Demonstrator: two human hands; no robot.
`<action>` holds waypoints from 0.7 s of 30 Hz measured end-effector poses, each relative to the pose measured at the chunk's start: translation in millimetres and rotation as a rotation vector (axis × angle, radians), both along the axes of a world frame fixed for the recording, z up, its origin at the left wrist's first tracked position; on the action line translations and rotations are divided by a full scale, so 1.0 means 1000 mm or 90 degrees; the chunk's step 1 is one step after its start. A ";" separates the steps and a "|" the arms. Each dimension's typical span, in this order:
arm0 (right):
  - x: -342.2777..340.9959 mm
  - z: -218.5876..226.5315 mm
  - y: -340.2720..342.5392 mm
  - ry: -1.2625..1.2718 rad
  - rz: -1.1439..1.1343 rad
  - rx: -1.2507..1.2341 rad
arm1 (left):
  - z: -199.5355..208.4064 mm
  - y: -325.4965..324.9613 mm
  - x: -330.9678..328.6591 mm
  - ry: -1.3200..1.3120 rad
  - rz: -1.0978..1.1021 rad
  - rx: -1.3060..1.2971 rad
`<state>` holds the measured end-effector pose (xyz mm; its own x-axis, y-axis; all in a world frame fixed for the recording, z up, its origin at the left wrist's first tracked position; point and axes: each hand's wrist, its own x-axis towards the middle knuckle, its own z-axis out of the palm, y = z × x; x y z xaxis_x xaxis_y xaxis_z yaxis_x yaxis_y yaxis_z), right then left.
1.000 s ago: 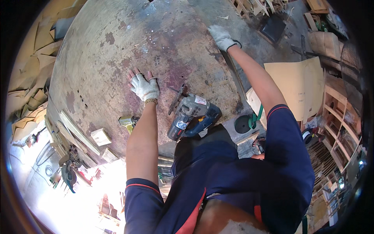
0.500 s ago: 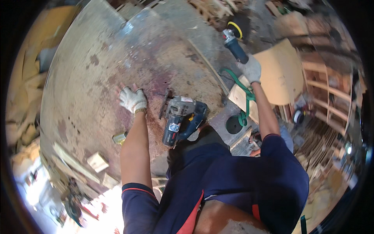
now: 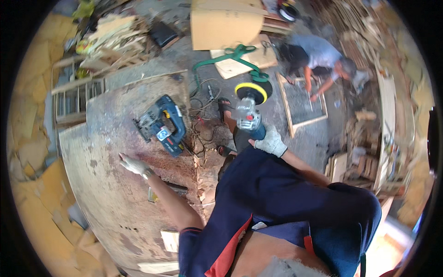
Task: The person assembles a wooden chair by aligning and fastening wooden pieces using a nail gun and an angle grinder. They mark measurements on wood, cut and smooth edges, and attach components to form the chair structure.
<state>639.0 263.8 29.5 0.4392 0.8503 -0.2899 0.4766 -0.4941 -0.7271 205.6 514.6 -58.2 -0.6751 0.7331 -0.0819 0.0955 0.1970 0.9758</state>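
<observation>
My left hand (image 3: 134,166), in a whitish work glove with bare fingertips, rests with its fingers stretched out on a large, stained wooden worktop (image 3: 104,177). My right hand (image 3: 272,142), gloved too, is wrapped round the dark blue body of an angle grinder (image 3: 249,117). The grinder's disc, a yellow-rimmed pad (image 3: 251,92), points away from me, over the floor beyond the worktop's edge. A blue and grey jigsaw (image 3: 164,124) lies on its side on the worktop, a little beyond my left hand, touched by neither hand.
A person (image 3: 318,57) crouches at the far right, hands on a wood-framed panel (image 3: 302,101). A green strap (image 3: 233,55) crosses a pale board (image 3: 242,63) on the floor. Cables (image 3: 200,138) tangle beside the worktop. Scrap wood (image 3: 117,39) is piled at the far left.
The view has turned to the right. My right hand has brought the grinder from out at the side to close before my body. My left hand stays on the worktop.
</observation>
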 end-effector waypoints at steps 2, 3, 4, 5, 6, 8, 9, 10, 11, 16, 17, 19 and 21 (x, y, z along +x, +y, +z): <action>-0.003 0.016 -0.030 -0.044 0.041 -0.014 | 0.030 -0.054 0.047 0.057 -0.134 -0.073; -0.003 0.024 -0.039 -0.033 0.041 -0.036 | 0.039 -0.087 0.085 0.046 -0.247 -0.003; -0.007 0.032 -0.046 -0.020 0.041 -0.086 | 0.050 -0.118 0.119 -0.037 -0.411 0.094; -0.013 0.039 -0.050 -0.008 0.050 -0.088 | 0.064 -0.156 0.147 -0.053 -0.541 0.084; -0.020 0.045 -0.052 -0.040 0.056 -0.066 | 0.080 -0.196 0.176 -0.114 -0.635 0.033; -0.034 0.054 -0.055 -0.091 0.071 -0.029 | 0.108 -0.243 0.220 -0.183 -0.714 0.091; -0.040 0.058 -0.056 -0.077 0.077 -0.034 | 0.120 -0.259 0.236 -0.224 -0.688 0.114; -0.046 0.062 -0.058 -0.065 0.081 -0.027 | 0.130 -0.267 0.249 -0.246 -0.636 0.113; -0.052 0.065 -0.062 -0.052 0.085 -0.003 | 0.138 -0.274 0.259 -0.260 -0.584 0.132; -0.082 0.082 -0.102 -0.006 0.163 0.177 | 0.158 -0.259 0.260 -0.087 -0.428 0.064; -0.085 0.085 -0.115 0.023 0.182 0.115 | 0.162 -0.255 0.249 -0.229 -0.479 0.015; -0.076 0.087 -0.138 0.052 0.298 0.190 | 0.167 -0.256 0.234 -0.202 -0.582 -0.017; -0.066 0.091 -0.163 0.008 0.238 0.372 | 0.170 -0.277 0.218 -0.347 -0.712 -0.125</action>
